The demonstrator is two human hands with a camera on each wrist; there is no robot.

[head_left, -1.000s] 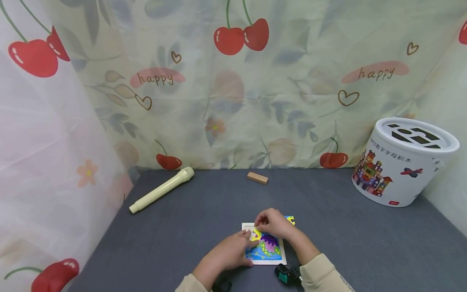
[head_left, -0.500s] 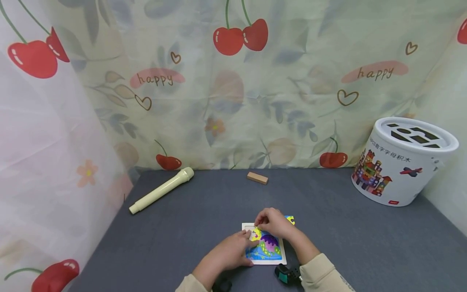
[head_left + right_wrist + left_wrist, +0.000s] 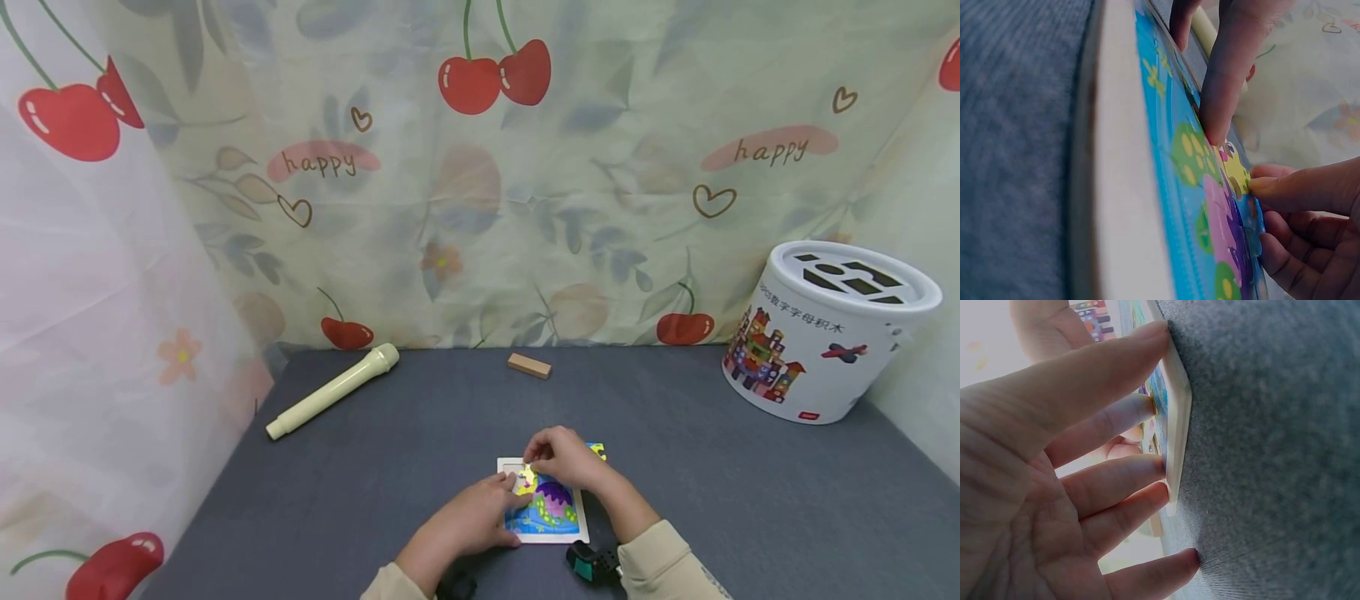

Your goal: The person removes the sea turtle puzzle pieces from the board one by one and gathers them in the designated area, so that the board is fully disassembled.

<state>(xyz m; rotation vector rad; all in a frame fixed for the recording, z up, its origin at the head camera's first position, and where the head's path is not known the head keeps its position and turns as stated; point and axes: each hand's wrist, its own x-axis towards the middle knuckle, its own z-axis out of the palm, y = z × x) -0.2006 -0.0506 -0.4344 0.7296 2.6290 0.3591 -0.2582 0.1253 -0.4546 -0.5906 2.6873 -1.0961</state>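
A jigsaw puzzle in a white-rimmed tray (image 3: pixel 551 539) lies on the dark table, showing a blue, purple and green picture. My left hand (image 3: pixel 480 515) rests on its left side. In the left wrist view the thumb (image 3: pixel 1116 359) touches the tray's rim and extended fingers press the board. At the tray's upper part my right hand (image 3: pixel 564 460) pinches a yellow puzzle piece (image 3: pixel 1236 167) between thumb and forefinger, at the picture's edge. Whether that piece lies fully flat I cannot tell. Another blue-and-yellow piece (image 3: pixel 597 451) shows beyond the right hand, partly hidden by it.
A pale yellow stick (image 3: pixel 330 393) lies at the back left, and a small wooden block (image 3: pixel 529 365) near the back edge. A white bucket (image 3: pixel 817 350) with shaped holes in its lid stands back right. Patterned cloth (image 3: pixel 480 233) hangs behind the table.
Both hands stay almost in place. The yellow piece at the right fingertips catches more light now, as if tilted slightly.
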